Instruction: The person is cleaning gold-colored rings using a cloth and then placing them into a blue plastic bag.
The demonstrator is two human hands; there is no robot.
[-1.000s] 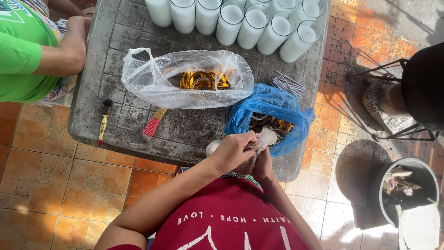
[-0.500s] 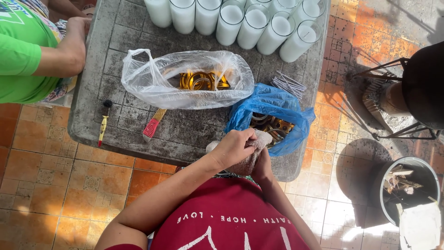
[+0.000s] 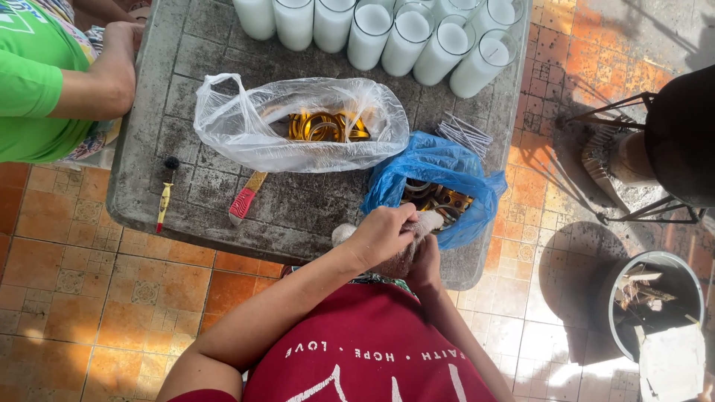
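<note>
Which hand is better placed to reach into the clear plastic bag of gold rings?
Probably the left hand: it lies on top, on the side of the clear plastic bag. The right hand is tucked beneath, by the white cloth.

We had both hands, left hand [image 3: 381, 234] over right hand [image 3: 424, 262], closed around a white cloth [image 3: 427, 222] beside the blue bag [image 3: 432, 171].

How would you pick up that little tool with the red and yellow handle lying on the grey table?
Probably by the red end of the flat red-and-yellow-handled tool, coming from above. It lies flat and slanted on the grey stone table, with its red end nearest the table's edge and free of clutter. Its far end runs up to the clear plastic bag and may lie partly under it, so gripping there would be awkward.
</note>
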